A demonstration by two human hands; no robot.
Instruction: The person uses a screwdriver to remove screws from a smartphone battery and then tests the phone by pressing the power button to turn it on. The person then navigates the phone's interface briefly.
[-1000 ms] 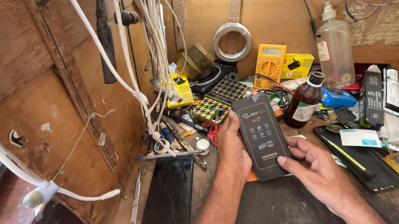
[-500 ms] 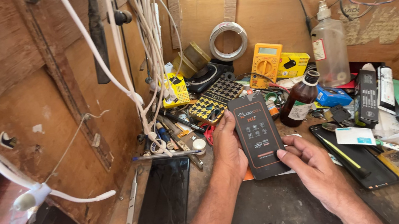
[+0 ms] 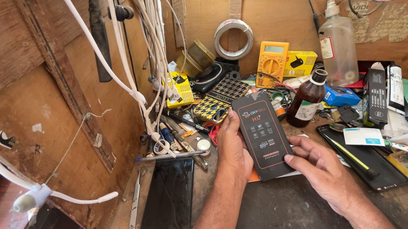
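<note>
A flat black packet (image 3: 263, 134) with printed icons and orange print, shaped like a phone screen-protector pack, is held upright over the workbench. My left hand (image 3: 232, 150) grips its left edge, thumb on the front. My right hand (image 3: 321, 170) holds its lower right corner with thumb and fingers. A thin orange sheet edge shows under the packet's bottom.
A dark phone (image 3: 167, 202) lies face up at the bench's left, tweezers (image 3: 135, 208) beside it. Behind are a yellow multimeter (image 3: 272, 62), a brown bottle (image 3: 308, 99), a clear spray bottle (image 3: 338, 49), a solder coil (image 3: 233, 38), hanging white cables (image 3: 150, 43) and small boxes (image 3: 376, 97).
Both hands and the black packet have stayed together, with only a slight shift of the view; the packet sits a little lower and more centred.
</note>
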